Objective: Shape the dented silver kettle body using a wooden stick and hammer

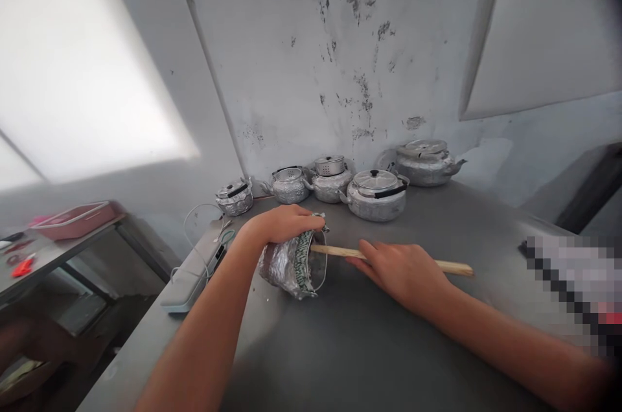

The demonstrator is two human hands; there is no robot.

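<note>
A dented silver metal pot [284, 264] lies tilted on the table with its mouth facing right. Around its rim runs a green-and-white patterned band. My left hand [289, 223] grips the pot from above, thumb at the rim. A pale wooden stick [454, 267] is wrapped in the fingers of my right hand [401, 269]. The stick's left end reaches into the pot's mouth; whether its tip touches the inner wall is hidden.
Behind stand several silver kettles, among them a lidded one [375, 198] and a large one [425, 169] by the wall. A grey power strip [187, 292] with cables lies on the left of the metal table [340, 360]. A pink basket [72, 223] rests on another table.
</note>
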